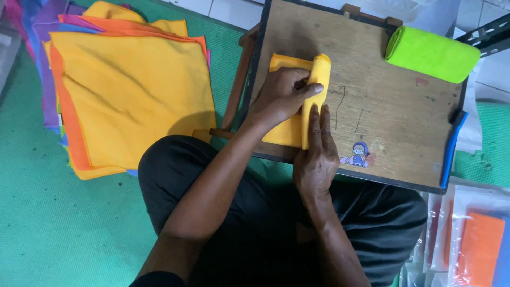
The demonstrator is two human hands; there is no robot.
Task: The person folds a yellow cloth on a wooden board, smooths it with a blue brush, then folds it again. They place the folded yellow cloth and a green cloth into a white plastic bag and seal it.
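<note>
While the yellow cloth [311, 95] lies half rolled near the left edge of the wooden board [382, 122], the left hand [281, 95] grips its rolled part and the right hand [316, 157] presses flat on its near end. A rolled green cloth [431, 53] rests at the far right. Stacked yellow and orange cloths [127, 90] lie left on the green mat [53, 223].

Green mat [64, 234] covers the floor beside white tiles [228, 9].
</note>
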